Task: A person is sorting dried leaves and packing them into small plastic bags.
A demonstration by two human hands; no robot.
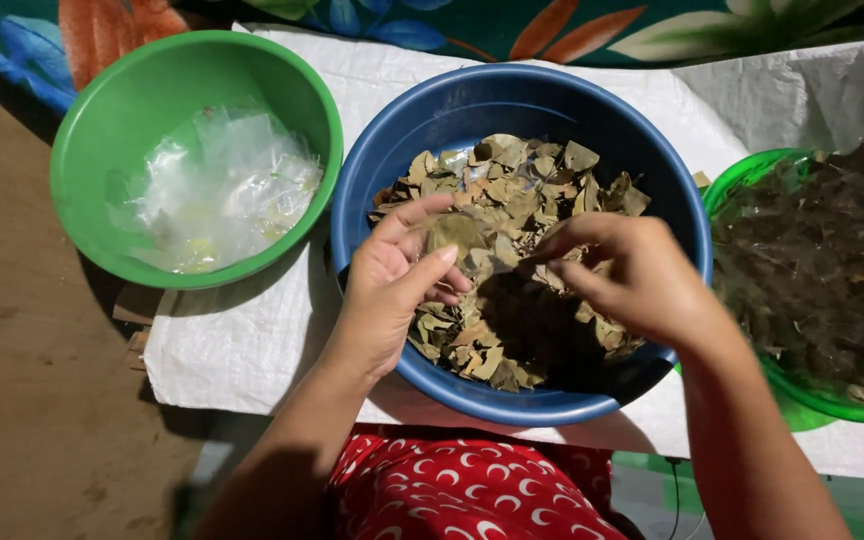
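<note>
A blue bowl (372, 160) in the middle holds several dry olive-brown leaves (522, 190). My left hand (392, 285) is over the bowl's left side with one dry leaf (455, 235) pinched between thumb and fingers. Over the bowl's right half, my right hand (627, 275) has its fingers curled and its fingertips touch the same leaf or the pile beside it; what it grips is unclear. The two hands nearly meet above the leaves.
A green bowl (112, 110) at the left holds crumpled clear plastic (222, 185). A green basket (742, 180) at the right is heaped with dark dry leaves (822, 260). All stand on a white woven sheet (242, 340). Bare brown floor lies to the left.
</note>
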